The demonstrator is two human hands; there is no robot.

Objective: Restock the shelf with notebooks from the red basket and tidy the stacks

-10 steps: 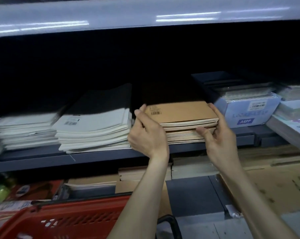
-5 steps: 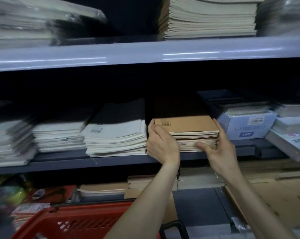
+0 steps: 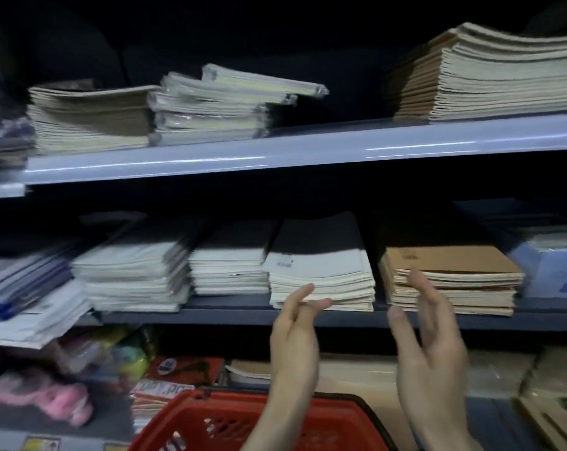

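- Currently both hands are raised in front of the middle shelf (image 3: 210, 315), palms turned toward each other, and neither holds anything.
- Left hand (image 3: 293, 340): fingers straight and close together. The tips overlap the lower front edge of the white notebook stack (image 3: 321, 275); contact cannot be told because of motion blur.
- Right hand (image 3: 432, 349): fingers loosely spread, thumb apart. The fingertips lie over the front of the brown notebook stack (image 3: 451, 275); whether they touch it cannot be told.
- Brown notebook stack: sits on the middle shelf just right of the white stack, with a narrow gap between them. The page edges at the front are slightly uneven.
- Red basket (image 3: 210, 397): at the bottom edge of the view, below the left forearm; its contents are not visible.
- Left of the white stack on the same shelf are two more pale stacks (image 3: 230, 268), then slumped blue-and-white items (image 3: 31, 288).
- A pale blue box (image 3: 552, 271) stands just right of the brown stack.
- Upper shelf (image 3: 275, 154): a tall brown-covered stack (image 3: 490, 76) at right, plastic-wrapped packs (image 3: 217, 109) stepped unevenly at centre-left, and beside them a tan stack (image 3: 86, 118).
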